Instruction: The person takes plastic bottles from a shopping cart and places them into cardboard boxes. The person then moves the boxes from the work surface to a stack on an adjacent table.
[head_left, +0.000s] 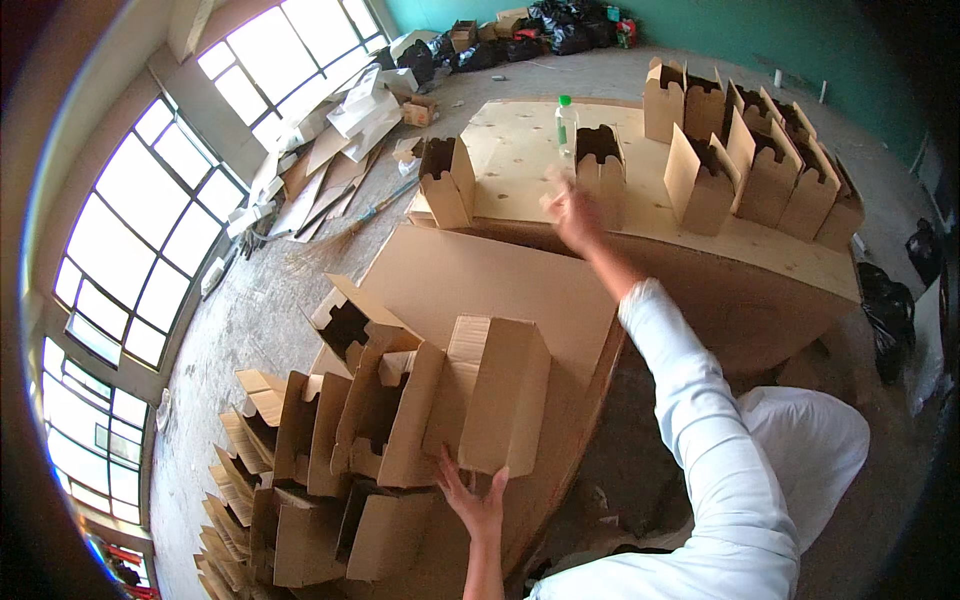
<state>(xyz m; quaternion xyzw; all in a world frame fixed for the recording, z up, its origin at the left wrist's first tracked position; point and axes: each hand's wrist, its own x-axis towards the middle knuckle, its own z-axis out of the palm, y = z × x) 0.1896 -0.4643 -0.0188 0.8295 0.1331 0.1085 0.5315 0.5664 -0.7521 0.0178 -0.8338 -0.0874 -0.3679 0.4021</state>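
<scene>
A folded cardboard carton (507,400) lies on the cardboard-covered surface in front of me. My left hand (476,505) is at its near end, fingers and thumb spread, with the tips touching the edge. Farther off, my right hand (577,215) is raised over the front edge of the wooden table; it is smeared by motion, so its grip does not show. Just right of that hand stands an open carton (600,178), and behind it a clear bottle with a green cap (566,125).
Several open cartons (370,415) crowd the left of the near surface. More cartons (765,165) stand at the table's right, and one carton (447,182) at its left. The wooden tabletop (515,150) lies between. Flattened cardboard (345,140) and black bags (570,30) lie beyond.
</scene>
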